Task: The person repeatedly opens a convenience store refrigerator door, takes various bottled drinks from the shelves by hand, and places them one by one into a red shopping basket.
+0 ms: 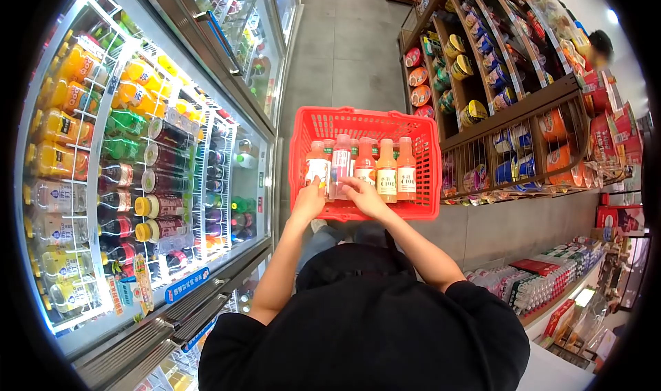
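Note:
A red plastic shopping basket point(427, 208) is in front of my body, with several drink bottles side by side in it. My left hand point(310, 199) has its fingers closed over the lower part of a juice bottle point(317, 155) with a white label. Beside it is a clear bottle point(341, 158) with a pinkish label. My right hand point(366, 199) reaches in over the near rim, its fingers stretched and fingertips against the clear bottle. To the right are a red-orange bottle point(365, 162), a yellow-orange bottle point(387, 174) and another reddish bottle point(406, 170). More bottle caps show behind.
On the left, a lit drinks cooler point(148, 163) holds several rows of bottles behind a metal frame. A wooden shelf rack point(506, 132) with instant noodle cups stands on the right. Packed drinks point(544, 277) lie low at right. A person's head point(601, 46) shows beyond the rack.

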Action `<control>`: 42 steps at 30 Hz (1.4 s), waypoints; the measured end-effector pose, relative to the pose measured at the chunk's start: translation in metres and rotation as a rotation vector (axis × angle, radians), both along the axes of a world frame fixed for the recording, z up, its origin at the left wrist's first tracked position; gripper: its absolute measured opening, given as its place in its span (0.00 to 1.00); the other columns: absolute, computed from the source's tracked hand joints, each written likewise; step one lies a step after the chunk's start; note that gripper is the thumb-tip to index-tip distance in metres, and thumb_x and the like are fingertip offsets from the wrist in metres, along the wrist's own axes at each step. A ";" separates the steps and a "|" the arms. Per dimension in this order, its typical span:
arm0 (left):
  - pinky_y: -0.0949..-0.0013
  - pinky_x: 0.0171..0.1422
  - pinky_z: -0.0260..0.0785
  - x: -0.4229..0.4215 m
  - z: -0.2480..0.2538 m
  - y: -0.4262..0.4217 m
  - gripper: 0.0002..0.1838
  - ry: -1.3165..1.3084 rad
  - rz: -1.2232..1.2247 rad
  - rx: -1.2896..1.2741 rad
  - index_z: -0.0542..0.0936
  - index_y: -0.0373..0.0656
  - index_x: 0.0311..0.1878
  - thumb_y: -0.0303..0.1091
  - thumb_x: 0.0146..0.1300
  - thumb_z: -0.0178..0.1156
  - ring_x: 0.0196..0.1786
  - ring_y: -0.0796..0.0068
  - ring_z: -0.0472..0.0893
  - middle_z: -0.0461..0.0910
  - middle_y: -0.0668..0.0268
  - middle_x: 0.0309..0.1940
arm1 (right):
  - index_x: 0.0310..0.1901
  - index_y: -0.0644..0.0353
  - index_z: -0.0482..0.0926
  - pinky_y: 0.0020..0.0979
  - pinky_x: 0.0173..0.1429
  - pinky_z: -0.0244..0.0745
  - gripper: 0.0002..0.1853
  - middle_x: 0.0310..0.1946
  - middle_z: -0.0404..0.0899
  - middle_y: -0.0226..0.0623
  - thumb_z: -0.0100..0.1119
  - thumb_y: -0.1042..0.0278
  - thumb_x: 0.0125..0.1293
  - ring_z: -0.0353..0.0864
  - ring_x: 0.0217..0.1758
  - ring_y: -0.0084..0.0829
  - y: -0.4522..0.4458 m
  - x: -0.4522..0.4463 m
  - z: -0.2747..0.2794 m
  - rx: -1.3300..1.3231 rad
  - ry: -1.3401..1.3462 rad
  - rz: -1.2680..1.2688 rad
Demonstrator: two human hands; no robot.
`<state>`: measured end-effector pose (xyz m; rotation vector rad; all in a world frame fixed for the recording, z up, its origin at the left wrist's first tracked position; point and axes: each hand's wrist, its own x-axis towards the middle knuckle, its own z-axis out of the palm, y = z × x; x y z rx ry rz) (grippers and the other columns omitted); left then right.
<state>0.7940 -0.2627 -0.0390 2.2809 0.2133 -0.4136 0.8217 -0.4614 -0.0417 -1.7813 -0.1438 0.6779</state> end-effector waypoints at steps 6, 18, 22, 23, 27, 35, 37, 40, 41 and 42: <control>0.53 0.58 0.72 -0.014 0.015 -0.009 0.22 -0.263 0.212 -0.163 0.73 0.36 0.64 0.33 0.69 0.52 0.52 0.44 0.81 0.80 0.42 0.50 | 0.61 0.63 0.74 0.27 0.52 0.76 0.17 0.52 0.81 0.35 0.49 0.67 0.75 0.80 0.51 0.24 -0.011 -0.001 0.023 0.224 0.080 -0.089; 0.74 0.54 0.73 -0.061 0.057 -0.053 0.15 -0.556 0.705 -0.557 0.75 0.36 0.59 0.31 0.75 0.49 0.48 0.77 0.80 0.82 0.61 0.48 | 0.60 0.63 0.75 0.27 0.54 0.75 0.16 0.50 0.81 0.34 0.48 0.69 0.76 0.79 0.49 0.22 -0.056 0.003 0.081 0.457 0.041 0.126; 0.73 0.54 0.73 -0.093 0.062 -0.074 0.15 -0.615 0.860 -0.530 0.76 0.37 0.59 0.32 0.76 0.49 0.47 0.77 0.80 0.82 0.62 0.47 | 0.59 0.64 0.75 0.27 0.54 0.75 0.16 0.48 0.81 0.34 0.47 0.65 0.77 0.78 0.49 0.22 -0.060 0.001 0.082 0.543 0.051 0.137; 0.73 0.53 0.73 -0.104 0.062 -0.078 0.15 -0.626 0.900 -0.510 0.76 0.37 0.59 0.33 0.76 0.50 0.46 0.77 0.80 0.82 0.62 0.46 | 0.59 0.63 0.75 0.26 0.53 0.75 0.16 0.48 0.81 0.34 0.47 0.65 0.77 0.78 0.48 0.21 -0.061 0.000 0.083 0.553 0.048 0.159; 0.73 0.51 0.72 -0.162 0.069 -0.091 0.15 -0.660 1.086 -0.440 0.76 0.38 0.59 0.35 0.76 0.50 0.44 0.78 0.79 0.82 0.63 0.46 | 0.60 0.62 0.75 0.25 0.53 0.74 0.16 0.45 0.81 0.32 0.48 0.65 0.76 0.78 0.46 0.21 -0.041 -0.019 0.080 0.593 0.092 0.220; 0.73 0.51 0.71 -0.264 0.116 -0.038 0.17 -0.967 1.435 -0.233 0.73 0.41 0.62 0.37 0.75 0.52 0.47 0.77 0.78 0.79 0.64 0.48 | 0.59 0.64 0.75 0.27 0.54 0.74 0.18 0.48 0.82 0.37 0.46 0.64 0.76 0.80 0.48 0.24 0.045 -0.083 0.119 0.690 0.124 0.592; 0.72 0.52 0.71 -0.286 0.133 -0.018 0.19 -1.049 1.509 -0.152 0.71 0.42 0.64 0.37 0.75 0.52 0.48 0.76 0.78 0.78 0.63 0.51 | 0.60 0.65 0.75 0.28 0.54 0.75 0.18 0.48 0.81 0.38 0.47 0.63 0.76 0.80 0.49 0.26 0.074 -0.095 0.131 0.712 0.114 0.684; 0.73 0.55 0.68 -0.324 0.147 0.023 0.19 -1.217 1.630 0.009 0.71 0.41 0.63 0.37 0.73 0.54 0.50 0.77 0.76 0.77 0.65 0.49 | 0.60 0.65 0.74 0.28 0.54 0.75 0.18 0.49 0.81 0.40 0.47 0.63 0.76 0.80 0.49 0.26 0.117 -0.121 0.152 0.745 0.116 0.810; 0.73 0.55 0.68 -0.336 0.152 0.035 0.19 -1.234 1.646 0.020 0.71 0.41 0.63 0.37 0.73 0.54 0.50 0.77 0.76 0.77 0.65 0.49 | 0.60 0.64 0.74 0.28 0.54 0.75 0.18 0.49 0.82 0.40 0.47 0.63 0.76 0.80 0.49 0.25 0.131 -0.130 0.159 0.748 0.130 0.848; 0.75 0.52 0.68 -0.345 0.164 0.044 0.19 -1.236 1.739 0.033 0.73 0.40 0.61 0.40 0.74 0.53 0.47 0.78 0.75 0.77 0.65 0.46 | 0.60 0.64 0.74 0.28 0.54 0.75 0.18 0.49 0.82 0.40 0.47 0.63 0.76 0.80 0.49 0.25 0.144 -0.139 0.166 0.752 0.123 0.869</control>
